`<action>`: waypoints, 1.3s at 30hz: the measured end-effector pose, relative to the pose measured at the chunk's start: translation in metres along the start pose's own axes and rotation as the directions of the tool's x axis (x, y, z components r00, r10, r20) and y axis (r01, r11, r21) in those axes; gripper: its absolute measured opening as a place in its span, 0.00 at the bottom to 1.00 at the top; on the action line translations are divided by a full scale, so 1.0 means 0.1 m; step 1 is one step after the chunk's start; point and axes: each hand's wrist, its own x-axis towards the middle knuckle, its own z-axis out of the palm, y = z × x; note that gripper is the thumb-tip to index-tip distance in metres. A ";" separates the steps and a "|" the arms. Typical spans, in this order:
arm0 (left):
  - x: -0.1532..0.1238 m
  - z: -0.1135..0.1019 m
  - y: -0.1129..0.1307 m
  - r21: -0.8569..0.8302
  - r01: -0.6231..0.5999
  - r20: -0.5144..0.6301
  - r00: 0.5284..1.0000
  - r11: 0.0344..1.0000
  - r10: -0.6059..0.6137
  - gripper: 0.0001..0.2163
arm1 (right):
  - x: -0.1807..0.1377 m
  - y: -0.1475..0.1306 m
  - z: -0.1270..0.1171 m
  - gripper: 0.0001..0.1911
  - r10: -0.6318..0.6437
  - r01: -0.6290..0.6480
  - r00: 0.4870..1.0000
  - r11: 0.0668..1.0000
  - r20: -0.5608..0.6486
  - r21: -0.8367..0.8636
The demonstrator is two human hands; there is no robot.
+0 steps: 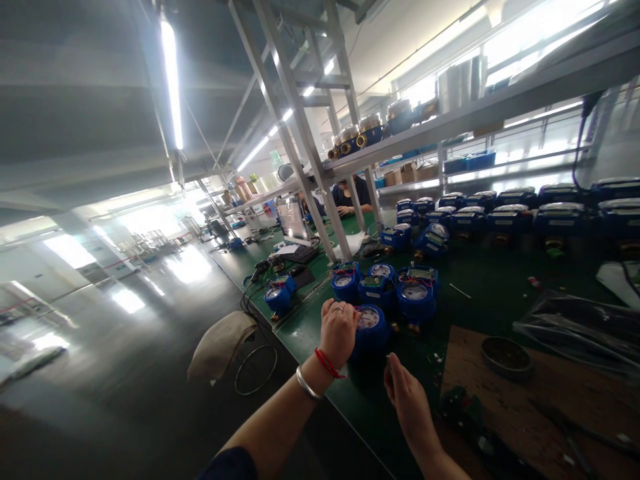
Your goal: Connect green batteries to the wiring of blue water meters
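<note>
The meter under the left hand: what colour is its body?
Blue, with a pale round dial; the meter shows in the head view, left hand on it.

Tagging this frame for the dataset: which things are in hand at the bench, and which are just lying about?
In hand:
left hand gripping a blue meter
right hand beside it, pinching a small part, too small to tell
cluster of open blue meters just behind

Lying about:
round dish on the wooden board
plastic bags
rows of capped meters
laptop
</note>
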 end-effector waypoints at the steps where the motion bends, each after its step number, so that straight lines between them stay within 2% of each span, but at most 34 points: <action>1: 0.00 0.01 -0.02 0.006 0.002 0.000 1.000 1.000 -0.002 0.09 | -0.01 -0.01 0.00 0.30 0.001 -0.001 1.000 1.000 0.002 0.005; 15: 0.02 0.02 -0.17 -0.068 0.034 0.065 0.997 0.997 -0.029 0.20 | -0.01 0.01 -0.01 0.30 -0.016 0.016 1.000 1.000 0.010 -0.004; 23: 0.02 -0.09 -0.04 -0.127 0.010 0.062 0.998 0.992 -0.002 0.16 | -0.02 -0.02 -0.02 0.30 -0.037 0.037 0.999 0.999 0.012 -0.030; 30: 0.03 -0.01 0.02 0.016 -0.059 0.101 0.993 0.998 0.057 0.09 | 0.00 0.00 -0.01 0.31 -0.013 0.013 1.000 1.000 -0.007 -0.008; 39: 0.06 0.06 0.01 0.026 -0.070 0.077 0.995 0.997 0.068 0.12 | -0.01 0.01 -0.01 0.30 -0.024 0.024 1.000 0.999 -0.002 -0.041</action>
